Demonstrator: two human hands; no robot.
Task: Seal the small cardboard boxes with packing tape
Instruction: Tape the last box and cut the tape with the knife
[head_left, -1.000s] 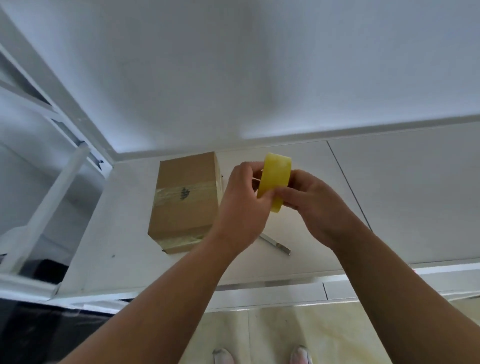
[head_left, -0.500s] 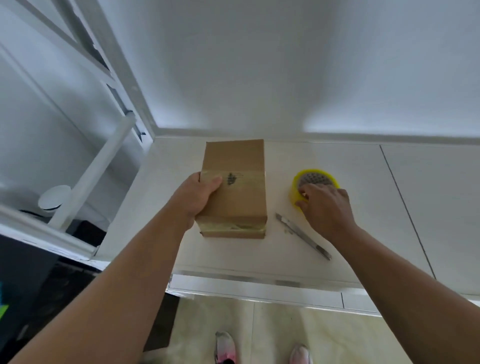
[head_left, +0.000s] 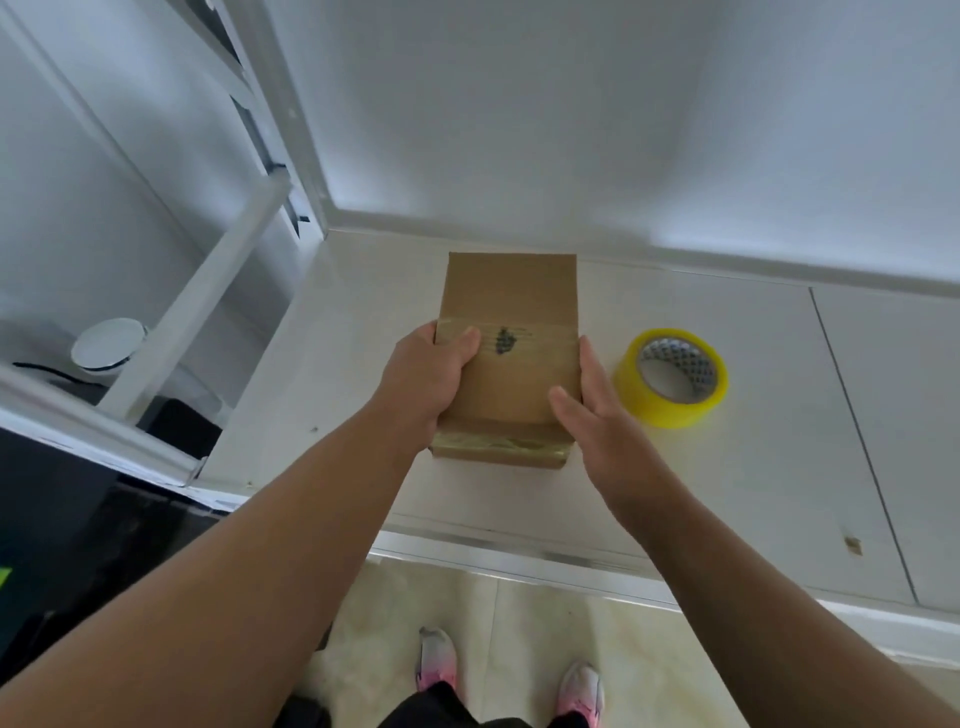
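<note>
A small brown cardboard box (head_left: 511, 296) lies on the white counter (head_left: 769, 467), with clear tape across its top and along its near edge. My left hand (head_left: 426, 379) grips the box's left side, thumb on top by a dark mark. My right hand (head_left: 592, 415) presses against the box's right side, thumb on the top face. The yellow roll of packing tape (head_left: 671, 378) lies flat on the counter just right of my right hand, untouched. The cutter seen before is hidden.
A white wall runs behind the counter. At left stand a white frame (head_left: 208, 280) and a round white object (head_left: 109, 345) below it. The counter's front edge (head_left: 519, 551) is near me, with tiled floor and my shoes below.
My right hand left the tape roll on the counter and moved left onto the box's right side. My left hand stays on the box's left side. The cutter is no longer visible.
</note>
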